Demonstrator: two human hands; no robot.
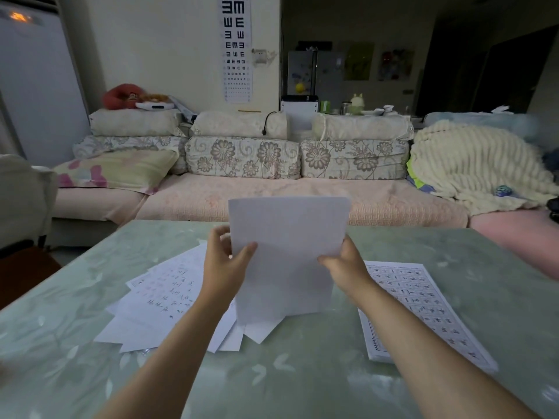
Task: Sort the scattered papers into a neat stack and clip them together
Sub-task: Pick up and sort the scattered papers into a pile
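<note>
Scattered papers point(157, 300) lie fanned across the left of a pale green desk point(302, 373); a left hand point(223, 261) pinches the left edge of a blank sheet point(287, 255), thumb on the near face and fingers behind; the sheet stands upright at the centre, its lower edge on the scattered pile; a right hand point(343, 264) pinches its right edge, thumb in front; a gridded practice sheet point(423, 309) lies flat to the right; a floral sofa point(272, 195) fills the far side.

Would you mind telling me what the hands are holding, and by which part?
Both hands hold a white sheet of paper upright: the left hand pinches its left edge, the right hand its right edge, about mid-height.
</note>
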